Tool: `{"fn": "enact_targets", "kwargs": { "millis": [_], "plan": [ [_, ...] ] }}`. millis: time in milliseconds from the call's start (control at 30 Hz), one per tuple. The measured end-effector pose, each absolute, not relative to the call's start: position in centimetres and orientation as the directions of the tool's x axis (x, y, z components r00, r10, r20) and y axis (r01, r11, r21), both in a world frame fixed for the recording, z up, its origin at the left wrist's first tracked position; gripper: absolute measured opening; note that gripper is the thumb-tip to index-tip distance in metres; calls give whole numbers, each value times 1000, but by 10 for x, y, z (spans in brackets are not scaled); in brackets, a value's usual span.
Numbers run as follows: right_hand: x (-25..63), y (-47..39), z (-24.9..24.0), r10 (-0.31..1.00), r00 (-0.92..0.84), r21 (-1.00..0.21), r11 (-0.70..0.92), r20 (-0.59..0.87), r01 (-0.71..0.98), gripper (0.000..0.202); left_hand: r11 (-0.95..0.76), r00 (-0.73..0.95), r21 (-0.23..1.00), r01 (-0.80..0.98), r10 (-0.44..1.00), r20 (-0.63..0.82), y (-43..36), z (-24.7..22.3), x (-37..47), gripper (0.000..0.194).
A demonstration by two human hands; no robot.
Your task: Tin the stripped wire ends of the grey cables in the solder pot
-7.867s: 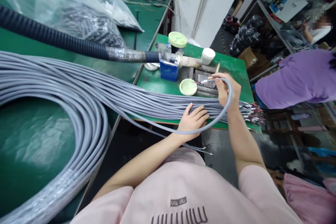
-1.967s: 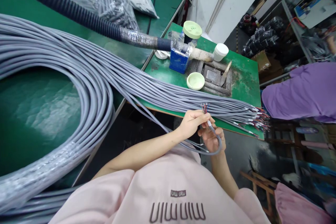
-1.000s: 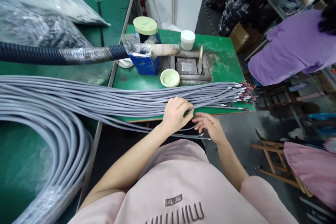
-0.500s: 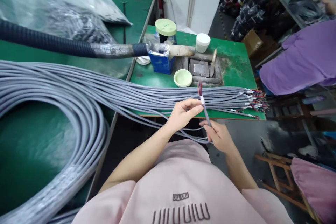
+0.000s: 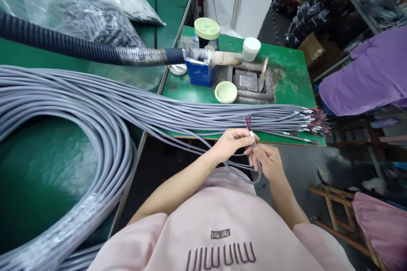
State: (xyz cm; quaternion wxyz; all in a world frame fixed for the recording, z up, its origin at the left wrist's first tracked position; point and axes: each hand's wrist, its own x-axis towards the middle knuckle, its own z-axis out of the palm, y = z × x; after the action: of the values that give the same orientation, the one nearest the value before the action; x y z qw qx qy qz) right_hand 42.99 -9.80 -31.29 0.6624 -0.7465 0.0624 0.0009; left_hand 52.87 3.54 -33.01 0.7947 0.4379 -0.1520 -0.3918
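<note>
A grey cable [image 5: 259, 168] is bent upward between my hands, its stripped end pointing away from me. Thin red and blue wires [image 5: 248, 122] fan out at its tip above a white band [image 5: 252, 134]. My left hand [image 5: 235, 142] pinches the cable close to that band. Just below, my right hand [image 5: 266, 160] grips the grey jacket, its fingertips almost touching the left ones. Behind them a thick bundle of like grey cables [image 5: 203, 114] lies along the bench, with stripped, white-banded ends [image 5: 313, 120] at the right.
Past the bundle are a pale green bowl [image 5: 226, 92], a square metal pot [image 5: 247, 81] with a scraper [image 5: 263, 75], a white tub [image 5: 251, 49] and a blue box [image 5: 200, 72] under a ribbed hose [image 5: 95, 50]. Someone in purple [image 5: 365, 74] is at the right.
Both hands have come closer together, and the cable end has dropped lower and nearer my body. Its wires now spread upward, and a loop of cable shows under my right hand.
</note>
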Motion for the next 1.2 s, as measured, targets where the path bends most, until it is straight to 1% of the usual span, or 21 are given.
{"fn": "enact_targets", "kwargs": {
  "millis": [67,133,200,233,300,367,433,633,800,933,1100,1200],
  "plan": [
    [432,-95,-317,-163,983,-992,-81,-86,-100,33,340,729,838,426,-678,-95,35,-327,529,28],
    [433,-94,-318,-219,971,-991,-70,-96,-114,30,370,848,880,297,-527,-65,37,-323,531,27],
    [434,-93,-319,-254,962,-988,-87,-105,-131,30,338,932,935,106,-363,26,40,-319,532,23],
    [434,-93,-319,-263,959,-985,-100,-108,-138,31,301,947,954,5,-309,92,41,-317,532,20],
    [435,-92,-319,-267,958,-982,-126,-106,-143,32,233,939,961,-149,-271,211,44,-314,531,16],
    [436,-91,-320,-259,961,-979,-147,-100,-142,32,199,930,957,-209,-263,258,45,-313,531,16],
    [436,-90,-320,-255,963,-977,-164,-94,-138,32,187,942,964,-188,-242,231,45,-314,532,18],
    [436,-88,-320,-245,965,-973,-184,-92,-140,31,219,973,975,-27,-218,76,43,-317,538,21],
    [437,-87,-319,-234,969,-962,-240,-76,-133,31,262,973,963,62,-231,0,42,-315,539,23],
    [438,-85,-316,-211,975,-952,-280,-67,-126,30,252,974,962,104,-223,-47,42,-313,541,23],
    [441,-83,-317,-229,971,-955,-267,-68,-130,31,269,980,958,102,-194,-50,41,-315,541,23],
    [442,-83,-319,-247,967,-959,-250,-69,-133,32,265,990,964,7,-140,31,39,-321,538,20]
  ]
}}
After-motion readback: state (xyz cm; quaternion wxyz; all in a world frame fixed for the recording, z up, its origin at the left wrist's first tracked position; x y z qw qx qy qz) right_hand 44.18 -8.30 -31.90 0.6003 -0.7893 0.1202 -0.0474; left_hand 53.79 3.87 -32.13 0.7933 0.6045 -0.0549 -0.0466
